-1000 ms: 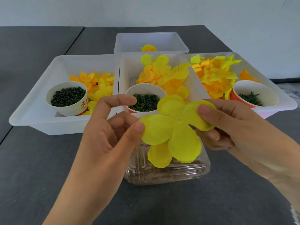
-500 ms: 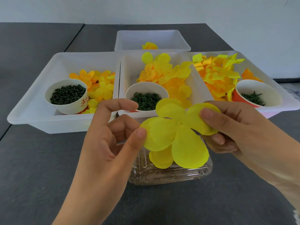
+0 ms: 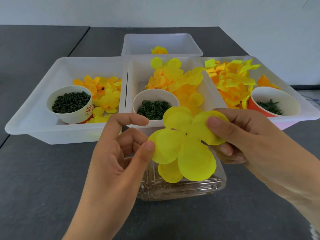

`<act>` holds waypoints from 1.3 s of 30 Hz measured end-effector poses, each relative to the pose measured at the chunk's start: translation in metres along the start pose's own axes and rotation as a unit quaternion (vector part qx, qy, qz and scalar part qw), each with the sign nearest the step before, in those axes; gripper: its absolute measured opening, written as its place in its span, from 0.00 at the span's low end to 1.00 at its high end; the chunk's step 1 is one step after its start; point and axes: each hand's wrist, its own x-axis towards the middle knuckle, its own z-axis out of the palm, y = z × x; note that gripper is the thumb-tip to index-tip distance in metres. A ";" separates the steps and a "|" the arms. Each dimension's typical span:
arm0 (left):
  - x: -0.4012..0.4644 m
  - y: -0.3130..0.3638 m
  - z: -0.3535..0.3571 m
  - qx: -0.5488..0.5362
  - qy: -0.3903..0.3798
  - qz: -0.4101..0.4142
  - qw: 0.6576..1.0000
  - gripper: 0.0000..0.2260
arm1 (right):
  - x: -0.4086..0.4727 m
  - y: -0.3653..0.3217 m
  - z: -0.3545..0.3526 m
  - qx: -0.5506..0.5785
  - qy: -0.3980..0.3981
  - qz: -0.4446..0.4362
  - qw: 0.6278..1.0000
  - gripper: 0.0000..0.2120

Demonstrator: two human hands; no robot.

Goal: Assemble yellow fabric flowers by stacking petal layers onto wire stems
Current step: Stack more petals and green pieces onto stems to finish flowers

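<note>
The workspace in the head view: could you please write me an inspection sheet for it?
Surface: dark grey table.
Job's things: yellow petal layer held over a clear box of brown grains; three white trays of yellow and orange petals, each with a cup of dark green parts; fourth tray behind holds one yellow flower.
Clutter: nothing seen.
Grippers: left hand pinches the layer's left petal; right hand pinches its right petal.
Cables: nothing seen.
Surroundings: pale wall.
</note>
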 end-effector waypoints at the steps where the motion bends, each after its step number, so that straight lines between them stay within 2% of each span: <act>1: 0.000 0.001 0.000 0.001 0.001 0.000 1.000 0.12 | 0.001 -0.001 0.000 -0.003 0.001 -0.002 1.000 0.15; 7: 0.001 -0.003 0.001 0.019 0.000 -0.008 1.000 0.12 | 0.001 0.003 -0.001 -0.025 0.016 0.012 0.999 0.13; 12: -0.002 -0.012 -0.001 0.080 0.000 -0.010 0.997 0.11 | 0.005 0.018 -0.005 -0.082 0.033 0.025 0.996 0.12; 16: -0.005 -0.021 -0.002 0.138 0.001 -0.009 0.990 0.11 | 0.009 0.034 -0.008 -0.119 0.038 0.037 0.992 0.21; 20: -0.006 -0.029 0.001 0.149 -0.017 -0.012 0.989 0.11 | 0.009 0.039 -0.004 -0.076 0.013 0.076 0.994 0.14; 23: -0.004 -0.034 0.003 0.143 -0.027 -0.012 0.989 0.09 | 0.009 0.043 -0.005 -0.077 0.019 0.093 0.993 0.16; 26: -0.002 -0.037 0.003 0.159 -0.037 -0.012 0.987 0.09 | 0.006 0.045 -0.004 -0.112 0.044 0.082 0.989 0.20; 30: -0.004 -0.041 0.003 0.195 -0.040 -0.014 0.980 0.11 | -0.003 0.050 -0.001 -0.176 0.098 0.030 0.979 0.17; 36: -0.001 -0.040 -0.001 0.210 -0.062 -0.028 0.975 0.13 | -0.004 0.059 0.002 -0.219 0.121 0.022 0.968 0.18; 39: -0.002 -0.040 -0.003 0.180 -0.048 -0.044 0.982 0.10 | -0.007 0.061 0.002 -0.253 0.120 0.022 0.960 0.21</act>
